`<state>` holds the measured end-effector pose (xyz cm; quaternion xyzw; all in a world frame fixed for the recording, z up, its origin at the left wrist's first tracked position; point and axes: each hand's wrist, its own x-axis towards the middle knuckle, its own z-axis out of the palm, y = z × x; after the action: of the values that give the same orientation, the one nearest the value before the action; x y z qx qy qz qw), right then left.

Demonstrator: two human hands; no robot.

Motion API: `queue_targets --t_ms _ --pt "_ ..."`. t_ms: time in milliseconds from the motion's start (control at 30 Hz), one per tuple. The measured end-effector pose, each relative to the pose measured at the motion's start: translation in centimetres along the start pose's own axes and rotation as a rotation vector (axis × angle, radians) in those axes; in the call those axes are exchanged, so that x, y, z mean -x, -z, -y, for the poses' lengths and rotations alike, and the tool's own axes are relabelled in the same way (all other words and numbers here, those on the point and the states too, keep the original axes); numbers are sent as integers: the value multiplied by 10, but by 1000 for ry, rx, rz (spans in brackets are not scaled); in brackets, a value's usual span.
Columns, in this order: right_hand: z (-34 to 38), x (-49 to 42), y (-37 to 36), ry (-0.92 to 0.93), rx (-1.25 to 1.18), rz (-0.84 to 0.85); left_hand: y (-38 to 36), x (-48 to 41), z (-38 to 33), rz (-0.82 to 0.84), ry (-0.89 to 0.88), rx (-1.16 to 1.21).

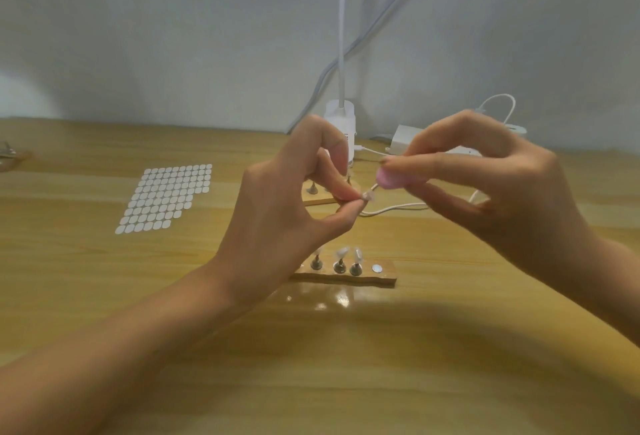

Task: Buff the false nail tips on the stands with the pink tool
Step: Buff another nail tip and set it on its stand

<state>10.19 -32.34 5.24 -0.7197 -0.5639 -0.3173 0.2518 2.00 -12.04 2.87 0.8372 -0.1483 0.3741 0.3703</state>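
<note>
Table [104,296]: pale glossy wood grain. Near strip open left to right, crossed only by two forearms.

Near stand [386,278]: wooden bar, centre, just beyond the left wrist. Carries three metal pegs [340,266] topped with clear nail tips [357,254]. Bare round disc [376,267] at the right end. Left end hidden by the wrist.

Left hand [273,223]: raised above the near stand, thumb and forefinger curled together, pinching a single nail tip [368,196].

Right hand [502,189]: raised level with it, fingers curled round the pink tool [393,179]. Tool end just above and right of the pinched tip; contact not discernible.

Cable [398,207]: white, lies on the table behind the hands.

Sticker sheet [166,197]: grid of white ovals, flat, left, well apart from the hands, open table all round.

Far stand [320,199]: wooden, mostly hidden behind the left hand.

Lamp base [341,119]: white, far centre by the wall. Small dark marking, too blurred to read.

Adapter [403,138]: white box, just right of the lamp base.
</note>
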Motion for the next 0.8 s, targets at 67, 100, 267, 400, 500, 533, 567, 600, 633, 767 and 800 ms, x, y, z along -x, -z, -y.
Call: queue_targets --t_ms 67,100,267,400,500,533,567,600,633,767,800 --pt "2 0 0 12 -4 -7 -1 0 -1 -8 -2 3" --pt "4 0 -2 36 -4 9 -1 0 -1 -14 -9 5" --pt "-1 0 0 10 38 -10 -1 1 0 8 9 11" --pt "2 2 -3 62 37 22 -1 0 -1 1 -10 4" --pt "-2 1 0 14 50 -6 -1 1 0 10 7 19" --pt "-1 1 1 17 33 -14 -1 1 0 7 7 21" --pt "1 1 -1 31 18 -10 -1 1 0 2 1 19" --pt "2 1 -2 42 12 5 -1 0 0 0 -6 13" --pt "2 2 -4 37 18 20 0 1 0 5 -8 8" --pt "-5 0 0 -29 -3 -11 -1 2 1 21 15 23" --pt "-4 0 0 -16 -28 -12 -2 2 1 16 13 32"
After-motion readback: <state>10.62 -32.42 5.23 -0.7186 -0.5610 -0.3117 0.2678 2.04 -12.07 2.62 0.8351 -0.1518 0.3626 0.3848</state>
